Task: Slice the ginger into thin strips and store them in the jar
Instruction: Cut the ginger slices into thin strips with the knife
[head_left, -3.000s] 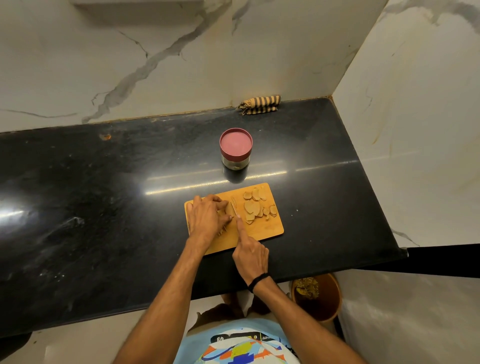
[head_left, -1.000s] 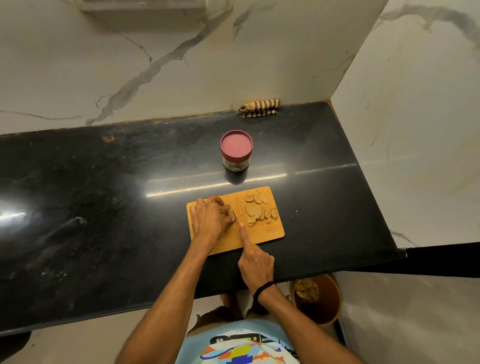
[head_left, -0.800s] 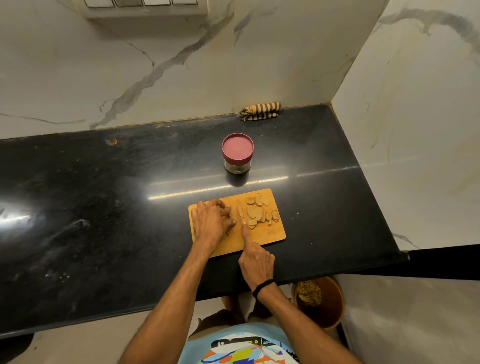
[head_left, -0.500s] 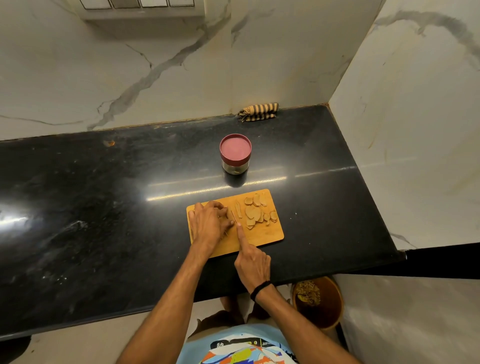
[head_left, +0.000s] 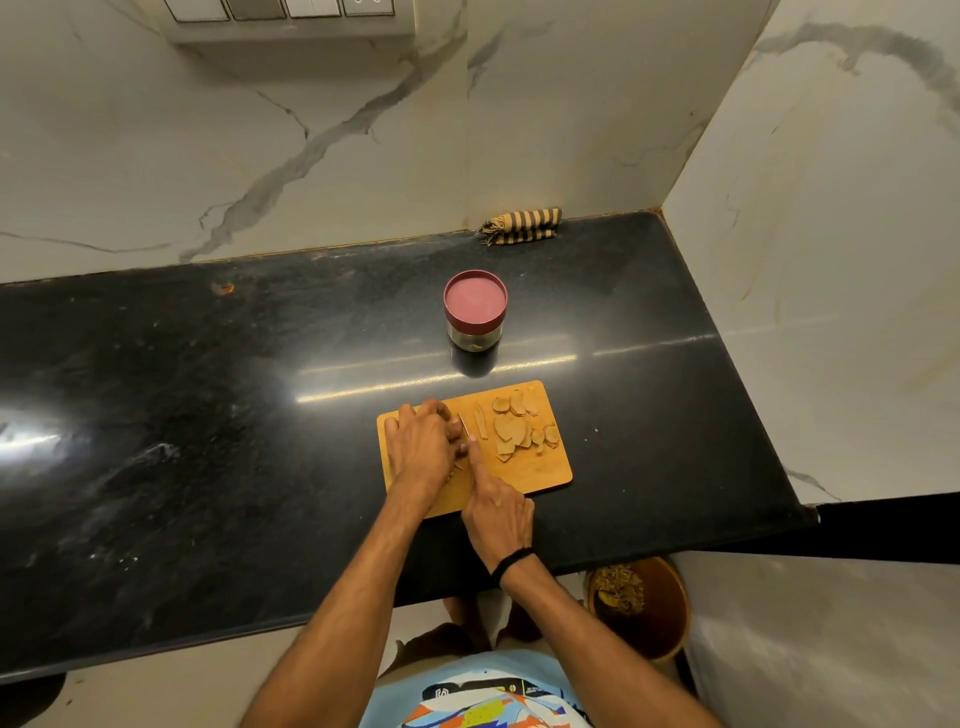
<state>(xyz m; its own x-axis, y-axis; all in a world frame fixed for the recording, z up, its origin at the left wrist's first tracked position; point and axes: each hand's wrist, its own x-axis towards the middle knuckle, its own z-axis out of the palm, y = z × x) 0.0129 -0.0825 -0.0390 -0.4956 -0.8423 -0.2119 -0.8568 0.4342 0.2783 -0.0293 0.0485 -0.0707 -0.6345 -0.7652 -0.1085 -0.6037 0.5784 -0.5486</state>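
Surface: black polished stone counter (head_left: 208, 415), with a bright streak of light reflected across its middle. It sits in a corner of white veined marble, with a back wall (head_left: 260, 156) and a right wall (head_left: 831, 260). A switch panel (head_left: 280, 10) shows at the top edge. Pale floor lies below the near counter edge.

Containers: 1 clear jar (head_left: 475, 312) stands upright just beyond the board, its red lid on. A little pale material shows at its bottom, too small to name. On the floor at the near right, under the counter edge, is a brown bin (head_left: 654, 613) with dry scraps inside.

Board: a wooden cutting board (head_left: 540, 467) lies near the counter's front edge. Flat ginger slices (head_left: 511, 428) are heaped on its far right part. 2 thin ginger strips (head_left: 480, 421) lie just left of them.

Hands: the left hand (head_left: 421, 441) is on the board's left half, fingers curled downward. What lies under them is hidden, so I cannot tell its grip. The right hand (head_left: 498, 512) grips a knife (head_left: 462, 423), handle hidden in the fist and forefinger laid along the blade. The blade runs right beside the left knuckles. A black band circles the right wrist.

Other: a striped folded cloth (head_left: 522, 227) lies against the back wall, well apart from the board.
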